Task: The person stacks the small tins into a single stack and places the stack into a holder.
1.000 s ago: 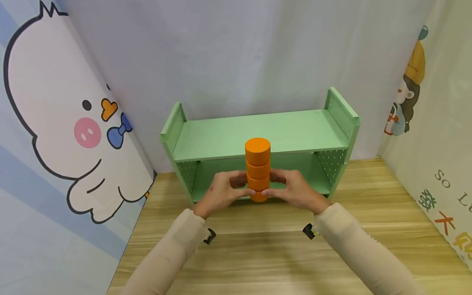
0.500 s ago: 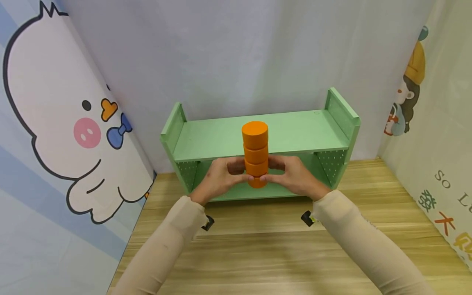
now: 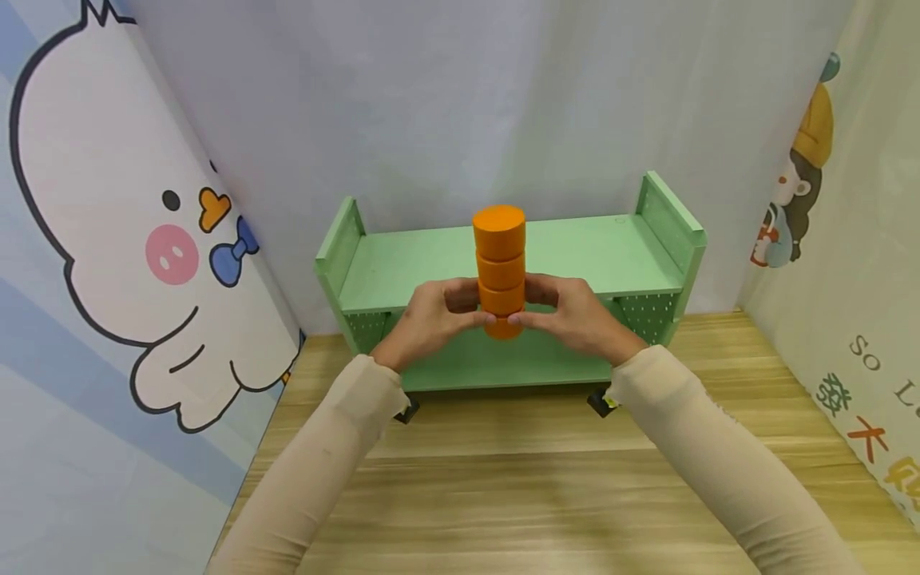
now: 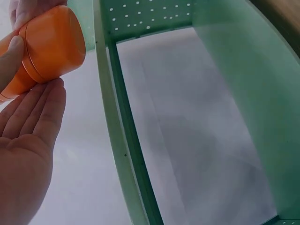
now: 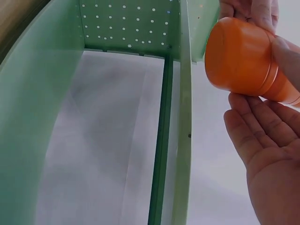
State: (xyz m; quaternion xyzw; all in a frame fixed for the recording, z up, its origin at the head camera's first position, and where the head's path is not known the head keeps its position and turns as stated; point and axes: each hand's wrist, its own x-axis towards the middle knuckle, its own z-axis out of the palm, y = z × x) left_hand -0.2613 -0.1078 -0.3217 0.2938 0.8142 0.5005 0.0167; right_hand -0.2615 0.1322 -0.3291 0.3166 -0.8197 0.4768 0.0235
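An upright orange stack of round cylinders (image 3: 501, 273), with grooves ringing it between sections, is held up in front of the green shelf (image 3: 424, 259). My left hand (image 3: 435, 316) grips its lower part from the left, thumb in front and fingers behind. From the right my right hand (image 3: 575, 315) does the same, the two thumb tips almost meeting. Seen in the left wrist view, the smooth rounded base of the orange stack (image 4: 56, 42) extends past the thumb. The right wrist view shows that base (image 5: 239, 56) too, with straight fingers (image 5: 262, 117) against its side.
The two-level shelf stands on a wood-grain table (image 3: 503, 495) against a grey curtain (image 3: 446, 104). Raised end panels (image 3: 668, 216) border its upper board, and its lower sides have small holes. Printed cartoon cloths hang left and right.
Both hands have raised the orange stack, from in front of the lower opening to where its top overlaps the upper board in the head view. The grip looks the same.
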